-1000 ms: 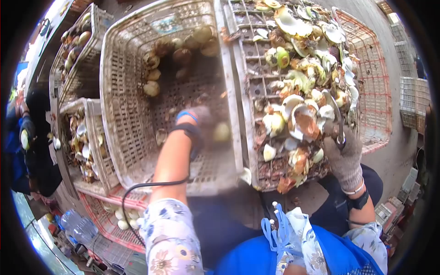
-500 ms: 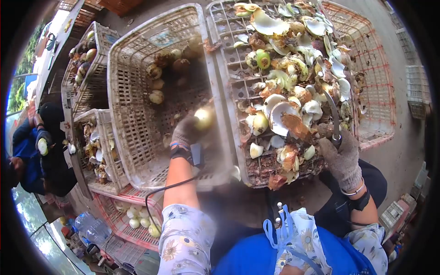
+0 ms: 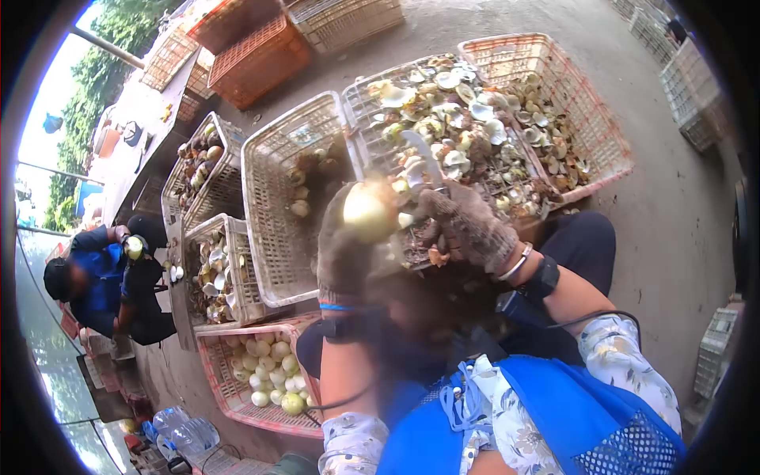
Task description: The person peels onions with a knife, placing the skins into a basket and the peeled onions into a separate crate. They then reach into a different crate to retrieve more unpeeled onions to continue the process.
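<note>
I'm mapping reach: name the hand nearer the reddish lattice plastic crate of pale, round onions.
Left. In the image, the left hand is above and right of the crate; the right hand is farther right.

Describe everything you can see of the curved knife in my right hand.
The curved knife has a slim, greyish, metal-looking blade whose tip bends left. It points up and leftward in view, seen against the onion scraps. Its lower end is in the gloved grip of the right hand, which hides most of the handle.
</note>
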Motion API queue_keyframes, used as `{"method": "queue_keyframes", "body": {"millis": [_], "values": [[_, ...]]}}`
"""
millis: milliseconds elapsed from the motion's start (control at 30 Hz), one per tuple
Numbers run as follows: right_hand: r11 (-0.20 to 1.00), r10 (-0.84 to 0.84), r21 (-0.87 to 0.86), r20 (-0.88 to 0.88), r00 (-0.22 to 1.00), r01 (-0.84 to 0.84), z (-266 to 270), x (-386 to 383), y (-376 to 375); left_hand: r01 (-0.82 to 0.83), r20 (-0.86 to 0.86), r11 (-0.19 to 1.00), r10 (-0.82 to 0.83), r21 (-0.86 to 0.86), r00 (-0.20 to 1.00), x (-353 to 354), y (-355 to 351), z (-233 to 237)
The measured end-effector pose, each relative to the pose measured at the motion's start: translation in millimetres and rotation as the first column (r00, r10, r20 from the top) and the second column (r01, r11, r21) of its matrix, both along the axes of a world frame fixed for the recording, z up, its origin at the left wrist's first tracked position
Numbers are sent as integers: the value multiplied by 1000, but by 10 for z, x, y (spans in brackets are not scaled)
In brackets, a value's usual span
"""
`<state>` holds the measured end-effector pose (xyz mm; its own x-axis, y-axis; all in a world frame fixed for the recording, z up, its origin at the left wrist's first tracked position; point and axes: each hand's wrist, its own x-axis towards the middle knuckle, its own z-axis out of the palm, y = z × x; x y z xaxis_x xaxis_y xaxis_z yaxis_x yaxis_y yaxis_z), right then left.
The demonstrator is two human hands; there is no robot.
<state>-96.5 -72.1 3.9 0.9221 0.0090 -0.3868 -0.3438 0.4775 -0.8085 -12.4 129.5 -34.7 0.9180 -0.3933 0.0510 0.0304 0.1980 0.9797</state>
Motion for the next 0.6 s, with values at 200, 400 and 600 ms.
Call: {"method": "queue_keyframes", "body": {"millis": [200, 400, 600], "values": [[963, -84, 270, 226, 971, 21, -34, -611, 101, 161, 239, 986, -165, 34, 957, -915, -235, 673], [977, -12, 208, 308, 951, -55, 258, -958, -60, 79, -64, 987, -89, -141, 994, -1396, -371, 932], [995, -41, 102, 466, 884, -7, 640, -1245, -8, 117, 44, 987, -112, -114, 993, -1748, -285, 1132]]}}
